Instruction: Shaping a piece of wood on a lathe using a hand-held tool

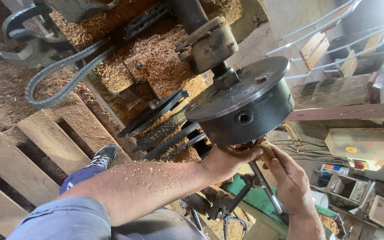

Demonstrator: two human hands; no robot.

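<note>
The lathe bed (156, 66) is covered with wood shavings (161, 58); rebar (63, 71) is laid left of it.

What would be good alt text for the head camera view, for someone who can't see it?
Seen from above, a person's left hand and right hand hold a small wooden piece against the face of a dark metal lathe chuck. Wood shavings cover the machine and dust the left forearm; a sneaker rests on wooden boards.

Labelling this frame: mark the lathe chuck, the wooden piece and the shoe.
lathe chuck (245, 116), head view, side wall by the square socket
wooden piece (267, 150), head view, end between both hands
shoe (103, 155), head view, top
</note>
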